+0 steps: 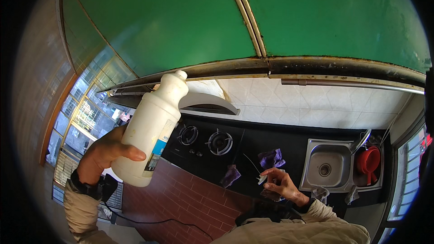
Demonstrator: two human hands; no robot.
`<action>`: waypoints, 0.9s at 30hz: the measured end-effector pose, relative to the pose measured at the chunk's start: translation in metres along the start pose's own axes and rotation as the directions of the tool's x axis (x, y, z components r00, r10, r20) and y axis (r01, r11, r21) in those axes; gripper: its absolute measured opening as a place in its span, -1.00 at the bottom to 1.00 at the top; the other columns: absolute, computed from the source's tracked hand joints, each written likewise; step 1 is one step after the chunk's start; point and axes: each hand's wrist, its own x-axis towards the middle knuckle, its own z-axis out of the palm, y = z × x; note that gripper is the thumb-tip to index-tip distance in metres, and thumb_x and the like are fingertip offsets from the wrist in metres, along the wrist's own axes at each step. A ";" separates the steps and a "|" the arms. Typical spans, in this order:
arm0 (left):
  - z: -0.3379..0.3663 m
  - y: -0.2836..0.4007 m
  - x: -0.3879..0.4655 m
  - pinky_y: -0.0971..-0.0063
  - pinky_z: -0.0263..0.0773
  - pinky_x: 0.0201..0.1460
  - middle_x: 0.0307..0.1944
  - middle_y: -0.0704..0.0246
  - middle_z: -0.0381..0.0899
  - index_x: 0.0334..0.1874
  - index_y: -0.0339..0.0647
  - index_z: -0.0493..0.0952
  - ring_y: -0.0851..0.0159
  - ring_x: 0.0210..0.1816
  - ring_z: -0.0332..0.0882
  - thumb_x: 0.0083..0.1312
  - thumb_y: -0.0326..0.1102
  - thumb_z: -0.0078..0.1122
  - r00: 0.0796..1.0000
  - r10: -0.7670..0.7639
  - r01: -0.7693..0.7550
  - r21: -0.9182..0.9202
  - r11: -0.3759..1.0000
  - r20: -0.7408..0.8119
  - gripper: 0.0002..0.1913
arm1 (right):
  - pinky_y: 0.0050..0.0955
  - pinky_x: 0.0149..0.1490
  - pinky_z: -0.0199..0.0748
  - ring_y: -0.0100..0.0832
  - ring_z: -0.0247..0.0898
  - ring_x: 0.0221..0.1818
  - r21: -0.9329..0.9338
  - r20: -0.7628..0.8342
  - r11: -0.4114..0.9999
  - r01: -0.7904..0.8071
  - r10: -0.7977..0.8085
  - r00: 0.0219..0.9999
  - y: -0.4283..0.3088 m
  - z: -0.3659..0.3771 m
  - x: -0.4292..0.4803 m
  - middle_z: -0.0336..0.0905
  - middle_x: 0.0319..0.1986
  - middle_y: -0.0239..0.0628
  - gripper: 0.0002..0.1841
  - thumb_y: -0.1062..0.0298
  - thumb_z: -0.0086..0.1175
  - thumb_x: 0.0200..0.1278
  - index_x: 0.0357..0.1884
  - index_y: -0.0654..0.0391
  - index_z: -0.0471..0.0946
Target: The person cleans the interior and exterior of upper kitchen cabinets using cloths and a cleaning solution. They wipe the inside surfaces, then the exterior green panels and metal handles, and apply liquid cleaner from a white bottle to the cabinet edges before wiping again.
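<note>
My left hand (pixel 108 154) grips a whitish plastic bottle (pixel 152 125) by its lower part, raised before the green cabinet doors. The bottle leans right, its narrow neck at the top, with a blue printed label on its side. Lower right, my right hand (pixel 283 186) pinches a small white plastic piece (pixel 261 179), apparently a spray head, with a thin pale tube rising up and left from it. Beside that hand, a crumpled purple cloth (pixel 272 158) lies on the black countertop, and another purple cloth (pixel 231 175) lies at the counter's front edge.
Green upper cabinets (pixel 176 20) span the top, above a range hood (pixel 208 103). A two-burner gas hob (pixel 203 142) stands left of a steel sink (pixel 327 166) holding a red plastic dipper (pixel 368 159) in its right basin. Grey rags (pixel 319 194) hang at the sink's front. A black cable (pixel 162 222) runs below.
</note>
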 end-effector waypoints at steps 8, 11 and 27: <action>-0.002 0.004 -0.001 0.33 0.49 0.02 -0.08 0.23 0.60 0.20 -0.29 0.45 0.20 -0.05 0.58 -0.18 -0.04 0.49 1.000 -0.005 0.006 0.020 1.000 -0.015 -0.16 | -0.60 -0.34 0.19 -0.69 0.21 -0.49 0.003 -0.007 1.000 -0.013 0.013 1.000 0.000 0.000 -0.002 0.37 -0.54 -0.55 -0.58 0.20 0.36 0.22 0.09 0.05 0.53; -0.003 0.005 -0.001 0.34 0.51 -0.01 -0.08 0.21 0.61 0.20 -0.29 0.46 0.20 -0.06 0.59 -0.20 -0.03 0.49 1.000 -0.006 0.006 0.014 1.000 0.012 -0.16 | -0.59 -0.32 0.18 -0.68 0.20 -0.47 0.007 -0.005 1.000 -0.019 0.019 1.000 0.001 -0.001 -0.003 0.37 -0.54 -0.56 -0.58 0.20 0.36 0.22 0.09 0.05 0.53; -0.003 0.014 -0.003 0.29 0.54 -0.03 -0.01 0.17 0.61 0.27 -0.28 0.42 0.19 -0.04 0.60 -0.17 -0.01 0.50 0.998 -0.023 0.021 0.041 0.999 0.055 -0.10 | -0.61 -0.35 0.24 -0.70 0.26 -0.50 0.016 0.015 0.999 -0.029 0.029 0.999 0.005 -0.005 -0.007 0.40 -0.53 -0.54 -0.56 0.19 0.35 0.23 0.11 0.06 0.51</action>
